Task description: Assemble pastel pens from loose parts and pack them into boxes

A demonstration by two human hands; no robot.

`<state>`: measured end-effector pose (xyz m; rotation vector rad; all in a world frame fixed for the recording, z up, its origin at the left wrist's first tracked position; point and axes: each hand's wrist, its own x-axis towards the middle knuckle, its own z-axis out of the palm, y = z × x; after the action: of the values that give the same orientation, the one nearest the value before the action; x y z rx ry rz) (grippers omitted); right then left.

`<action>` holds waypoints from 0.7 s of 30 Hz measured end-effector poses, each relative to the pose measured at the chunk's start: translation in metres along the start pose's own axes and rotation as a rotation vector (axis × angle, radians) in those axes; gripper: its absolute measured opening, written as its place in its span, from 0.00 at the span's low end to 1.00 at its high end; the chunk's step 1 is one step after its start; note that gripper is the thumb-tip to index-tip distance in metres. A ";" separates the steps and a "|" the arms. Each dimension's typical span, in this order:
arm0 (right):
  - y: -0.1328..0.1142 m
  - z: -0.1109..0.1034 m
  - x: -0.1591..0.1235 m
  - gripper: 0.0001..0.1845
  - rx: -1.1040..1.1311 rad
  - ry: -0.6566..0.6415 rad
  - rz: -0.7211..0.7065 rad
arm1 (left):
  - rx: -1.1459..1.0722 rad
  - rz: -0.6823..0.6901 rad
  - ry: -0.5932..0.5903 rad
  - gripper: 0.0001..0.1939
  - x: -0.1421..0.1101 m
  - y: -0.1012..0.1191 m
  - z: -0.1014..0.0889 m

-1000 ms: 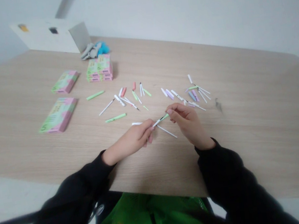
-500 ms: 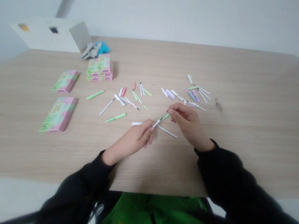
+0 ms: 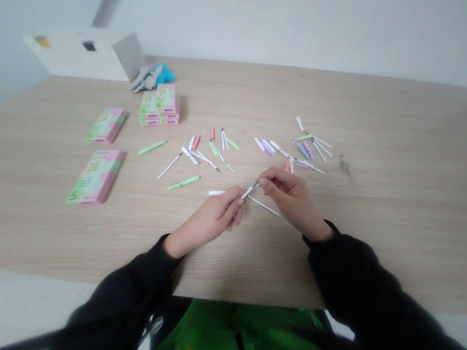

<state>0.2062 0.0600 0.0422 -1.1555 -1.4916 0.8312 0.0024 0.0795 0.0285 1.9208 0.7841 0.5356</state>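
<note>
My left hand [image 3: 224, 209] pinches a thin white pen refill [image 3: 249, 190] with a dark section toward its far end. The fingertips of my right hand [image 3: 291, 199] are closed on that far end, where a bit of green pen part shows; most of that part is hidden by the fingers. Under the hands another thin white stick [image 3: 264, 205] lies on the table, and a white piece [image 3: 217, 192] pokes out behind my left hand. Just beyond my right hand lies a cluster of white, purple, blue and green pen parts [image 3: 305, 149].
More pen parts [image 3: 191, 156] lie scattered left of centre, beside two green pen barrels [image 3: 183, 183]. Green-and-pink boxes [image 3: 96, 177] stand on the left, several of them stacked [image 3: 159, 106]. Farther back are a grey-and-blue cloth bundle [image 3: 152, 77] and a white carton [image 3: 78, 55].
My right hand has come closer to my left, and less of the green part shows between them. The whole view has shifted slightly.
</note>
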 end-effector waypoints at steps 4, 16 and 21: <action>0.001 0.000 -0.001 0.06 0.006 -0.013 -0.001 | 0.009 0.036 0.001 0.14 0.000 -0.005 0.003; -0.001 -0.004 -0.003 0.10 0.179 -0.021 0.017 | -0.051 0.078 0.005 0.14 0.000 -0.004 0.003; 0.004 0.000 -0.003 0.15 0.165 -0.007 0.032 | -0.052 0.070 0.001 0.14 0.001 -0.006 0.003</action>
<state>0.2072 0.0583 0.0373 -1.0565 -1.3855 0.9626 0.0030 0.0800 0.0222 1.9060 0.6991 0.5945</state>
